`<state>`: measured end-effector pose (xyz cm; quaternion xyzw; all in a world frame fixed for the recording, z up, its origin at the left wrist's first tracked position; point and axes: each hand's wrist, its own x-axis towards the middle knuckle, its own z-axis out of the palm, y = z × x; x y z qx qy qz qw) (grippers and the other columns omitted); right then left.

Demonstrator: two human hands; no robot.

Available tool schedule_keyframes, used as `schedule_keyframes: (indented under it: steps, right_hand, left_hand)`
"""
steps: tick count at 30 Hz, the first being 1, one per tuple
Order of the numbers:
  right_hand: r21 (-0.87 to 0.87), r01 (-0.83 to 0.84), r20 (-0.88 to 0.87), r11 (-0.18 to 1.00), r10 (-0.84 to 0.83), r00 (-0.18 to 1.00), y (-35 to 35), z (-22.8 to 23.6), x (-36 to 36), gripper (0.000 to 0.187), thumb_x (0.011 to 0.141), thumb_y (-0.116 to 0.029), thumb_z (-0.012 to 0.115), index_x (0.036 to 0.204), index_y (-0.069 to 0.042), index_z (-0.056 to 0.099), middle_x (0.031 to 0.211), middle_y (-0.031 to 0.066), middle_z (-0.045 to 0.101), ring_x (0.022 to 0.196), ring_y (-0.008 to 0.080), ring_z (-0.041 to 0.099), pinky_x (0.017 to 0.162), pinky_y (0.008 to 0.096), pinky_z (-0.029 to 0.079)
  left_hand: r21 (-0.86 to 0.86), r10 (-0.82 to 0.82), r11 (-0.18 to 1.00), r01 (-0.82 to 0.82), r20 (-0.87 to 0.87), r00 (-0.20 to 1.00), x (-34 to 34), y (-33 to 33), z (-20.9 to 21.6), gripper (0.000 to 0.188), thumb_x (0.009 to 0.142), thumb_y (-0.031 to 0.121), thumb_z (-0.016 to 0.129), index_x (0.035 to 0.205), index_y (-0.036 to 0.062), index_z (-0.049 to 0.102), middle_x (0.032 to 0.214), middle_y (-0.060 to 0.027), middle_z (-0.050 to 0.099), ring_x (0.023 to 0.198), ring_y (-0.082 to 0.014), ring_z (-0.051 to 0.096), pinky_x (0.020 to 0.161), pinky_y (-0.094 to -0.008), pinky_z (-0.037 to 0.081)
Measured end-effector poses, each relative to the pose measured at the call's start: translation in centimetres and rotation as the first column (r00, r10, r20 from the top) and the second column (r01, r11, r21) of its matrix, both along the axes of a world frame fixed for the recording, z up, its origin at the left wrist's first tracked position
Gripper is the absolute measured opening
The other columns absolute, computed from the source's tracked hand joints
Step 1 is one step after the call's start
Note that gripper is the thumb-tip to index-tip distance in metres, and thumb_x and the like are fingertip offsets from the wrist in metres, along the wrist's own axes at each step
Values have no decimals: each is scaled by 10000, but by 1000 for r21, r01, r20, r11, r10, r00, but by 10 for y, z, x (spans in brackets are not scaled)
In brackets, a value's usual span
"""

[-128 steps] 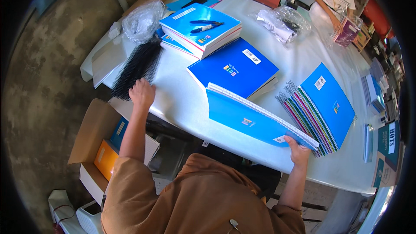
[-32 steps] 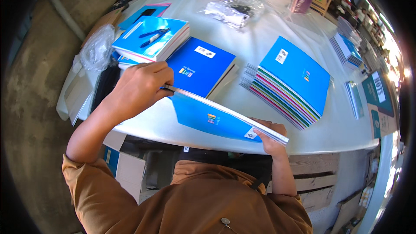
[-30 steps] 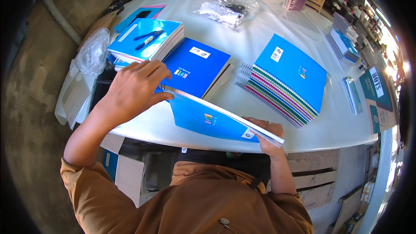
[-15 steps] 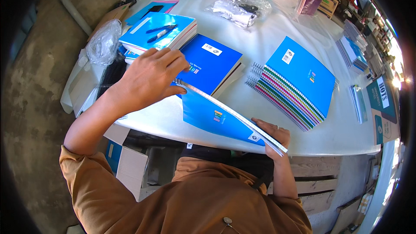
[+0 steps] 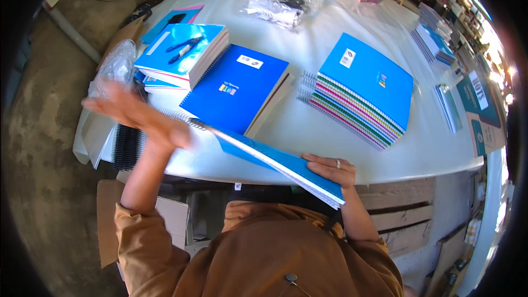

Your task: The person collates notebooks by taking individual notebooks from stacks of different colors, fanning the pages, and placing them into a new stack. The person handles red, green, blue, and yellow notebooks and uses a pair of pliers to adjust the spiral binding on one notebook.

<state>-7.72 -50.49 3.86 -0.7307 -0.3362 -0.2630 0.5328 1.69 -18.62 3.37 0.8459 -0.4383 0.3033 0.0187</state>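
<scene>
A blue spiral notebook (image 5: 275,158) is tilted at the table's near edge, its pages edge-on to me. My right hand (image 5: 334,171), a ring on one finger, grips its right end, with the thumb side hidden. My left hand (image 5: 144,115) is apart from the notebook, left of its loose wire coil (image 5: 193,122); its fingers stretch out to the left, blurred by motion, holding nothing. Just beyond lies a dark blue spiral notebook (image 5: 234,88). To the right is a neat stack of spiral notebooks (image 5: 366,82), light blue cover on top, with coloured page edges.
Two pens (image 5: 186,49) rest on a stack of light blue books (image 5: 181,69) at the left. Clear plastic wrap (image 5: 116,66) and black wire coils (image 5: 127,146) lie beside it. A plastic bag (image 5: 286,5) sits farther back. Thin books (image 5: 434,44) and a printed box (image 5: 481,107) stand at the right.
My left hand has left the notebook's coil end and swung left and down, fingers spreading. The held notebook has tipped so its blue top cover shows. The whole view has shifted slightly.
</scene>
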Motion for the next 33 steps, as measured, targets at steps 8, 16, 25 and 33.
schedule_keyframes:
  steps: [8, 16, 25, 33]
  right_hand:
    - [3, -3, 52, 1000, 3, 999, -3, 0, -4, 297, 701, -60, 676, 990, 7, 666, 1034, 200, 635, 899, 268, 654, 784, 315, 519]
    - [33, 50, 81, 998, -53, 995, -5, -7, -9, 313, 714, -77, 681, 1013, 13, 656, 1029, 197, 637, 915, 260, 651, 785, 303, 511]
    - [62, 21, -24, 998, -20, 1000, -5, -13, -10, 315, 705, -99, 685, 998, 16, 660, 1019, 208, 637, 899, 283, 655, 757, 303, 518]
    - [315, 7, -53, 949, 11, 999, 3, -13, 2, 402, 846, -310, 610, 992, 63, 634, 983, 217, 644, 900, 298, 649, 799, 338, 517]
  left_hand:
    - [-499, 31, 849, 174, 377, 926, 40, 19, 20, 1153, 659, 828, 399, 1416, 11, 99, 1450, -295, 33, 1313, -516, -35, 987, -673, -30]
    - [-423, -23, 884, 201, 388, 921, 39, -9, 16, 977, 811, 720, 263, 1406, -37, 102, 1457, -266, 65, 1355, -376, 34, 1074, -497, 33]
    - [-584, -143, 725, 366, 393, 908, 54, -13, -4, 857, 846, 624, 278, 1402, -19, 168, 1425, -229, 215, 1334, -397, 137, 1078, -486, 89]
    - [-208, -184, 961, 180, -1, 983, 2, -23, -52, 863, 741, 659, 459, 1287, 2, 333, 1343, -204, 209, 1241, -392, 170, 945, -575, 36]
